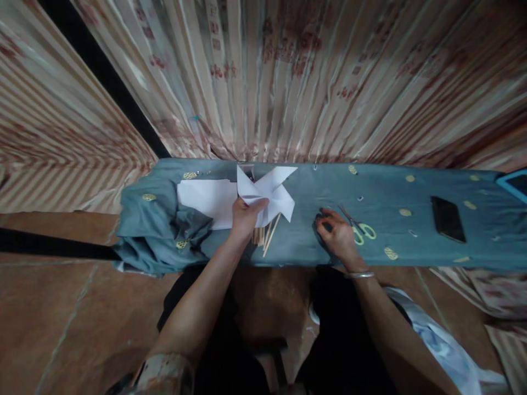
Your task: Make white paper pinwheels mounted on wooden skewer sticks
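A white paper pinwheel [282, 198] with folded, pointed blades is pinched between the thumb and fingers of my left hand [246, 215]. Below it, several thin wooden sticks [269, 237] lie on the cloth, partly hidden by the paper. My right hand [336, 235] is over the cloth to the right, its fingers curled with thumb and fingertips close together. Whatever is in that pinch, if anything, is too small and dark to make out. Just right of this hand lie scissors [364, 230] with pale green handles. White paper sheets [206, 196] lie left of the pinwheel.
A blue-green cloth with yellow patches covers the narrow table [387, 192]. A black phone [448, 219] rests toward the right, and a blue-edged device [514, 185] is at the far right. Bunched cloth [164, 230] lies left. A striped curtain [288, 82] hangs behind.
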Demonstrator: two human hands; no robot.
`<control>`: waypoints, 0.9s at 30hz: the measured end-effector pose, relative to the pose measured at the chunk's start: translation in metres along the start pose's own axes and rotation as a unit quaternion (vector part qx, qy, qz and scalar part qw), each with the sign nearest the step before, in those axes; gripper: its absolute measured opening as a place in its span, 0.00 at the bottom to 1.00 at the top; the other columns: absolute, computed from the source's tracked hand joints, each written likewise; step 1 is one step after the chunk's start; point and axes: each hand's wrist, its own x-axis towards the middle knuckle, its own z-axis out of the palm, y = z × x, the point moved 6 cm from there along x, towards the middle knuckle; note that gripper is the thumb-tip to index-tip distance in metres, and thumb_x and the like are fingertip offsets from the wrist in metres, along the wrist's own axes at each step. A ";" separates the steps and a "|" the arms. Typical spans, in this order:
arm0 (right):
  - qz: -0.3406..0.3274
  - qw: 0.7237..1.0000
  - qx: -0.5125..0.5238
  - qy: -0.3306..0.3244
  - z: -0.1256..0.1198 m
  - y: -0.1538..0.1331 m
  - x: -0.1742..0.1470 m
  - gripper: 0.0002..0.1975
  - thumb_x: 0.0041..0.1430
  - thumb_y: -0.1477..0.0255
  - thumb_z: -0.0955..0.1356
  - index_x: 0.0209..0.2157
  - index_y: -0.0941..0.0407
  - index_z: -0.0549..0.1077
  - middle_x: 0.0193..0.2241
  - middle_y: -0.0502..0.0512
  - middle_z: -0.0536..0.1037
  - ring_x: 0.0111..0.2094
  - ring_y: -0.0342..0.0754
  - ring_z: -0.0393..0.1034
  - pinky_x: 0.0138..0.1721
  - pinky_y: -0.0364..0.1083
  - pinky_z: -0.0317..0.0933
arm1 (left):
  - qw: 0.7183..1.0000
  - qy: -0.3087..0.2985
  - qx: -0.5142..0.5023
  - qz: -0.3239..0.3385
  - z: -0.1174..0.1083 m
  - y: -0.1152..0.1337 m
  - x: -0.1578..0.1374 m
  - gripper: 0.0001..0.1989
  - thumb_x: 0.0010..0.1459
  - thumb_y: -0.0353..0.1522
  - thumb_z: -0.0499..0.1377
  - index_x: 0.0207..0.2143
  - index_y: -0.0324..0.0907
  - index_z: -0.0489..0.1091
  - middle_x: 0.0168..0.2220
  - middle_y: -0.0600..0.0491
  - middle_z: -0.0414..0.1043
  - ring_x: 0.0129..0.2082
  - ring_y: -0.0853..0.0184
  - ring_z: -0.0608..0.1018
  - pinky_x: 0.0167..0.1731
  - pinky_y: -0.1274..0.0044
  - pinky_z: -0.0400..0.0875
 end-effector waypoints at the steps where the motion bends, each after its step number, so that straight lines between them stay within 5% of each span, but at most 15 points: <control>1: -0.021 1.000 -0.024 0.000 -0.001 -0.002 -0.002 0.10 0.57 0.68 0.64 0.31 0.55 0.77 0.51 0.65 0.77 0.53 0.58 0.72 0.57 0.59 0.62 | 1.000 -0.003 0.005 -0.005 0.005 -0.004 -0.001 0.13 0.30 0.33 0.71 0.22 0.38 0.75 0.22 0.55 0.75 0.23 0.68 0.74 0.28 0.76 0.67; 6: -0.061 0.997 -0.039 -0.020 -0.004 -0.007 -0.009 0.13 0.62 0.69 0.62 0.38 0.57 0.78 0.51 0.65 0.77 0.54 0.56 0.70 0.58 0.57 0.62 | 1.000 -0.011 0.015 -0.007 0.022 -0.017 0.002 0.14 0.30 0.34 0.71 0.22 0.39 0.75 0.22 0.55 0.75 0.22 0.69 0.72 0.26 0.77 0.65; 16: 0.114 0.992 0.046 -0.023 -0.013 0.017 0.004 0.13 0.58 0.63 0.66 0.37 0.52 0.82 0.37 0.56 0.84 0.37 0.56 0.78 0.40 0.51 0.69 | 0.999 -0.034 0.034 0.000 0.042 -0.039 0.004 0.14 0.33 0.33 0.73 0.27 0.42 0.77 0.28 0.52 0.79 0.30 0.62 0.79 0.31 0.74 0.73; 27: 0.075 0.993 0.005 -0.095 -0.006 0.005 0.006 0.08 0.56 0.64 0.68 0.29 0.50 0.80 0.25 0.50 0.81 0.28 0.51 0.76 0.30 0.45 0.63 | 0.998 -0.060 0.029 -0.001 0.052 -0.049 0.003 0.15 0.35 0.31 0.72 0.29 0.39 0.77 0.30 0.52 0.79 0.31 0.62 0.80 0.34 0.73 0.73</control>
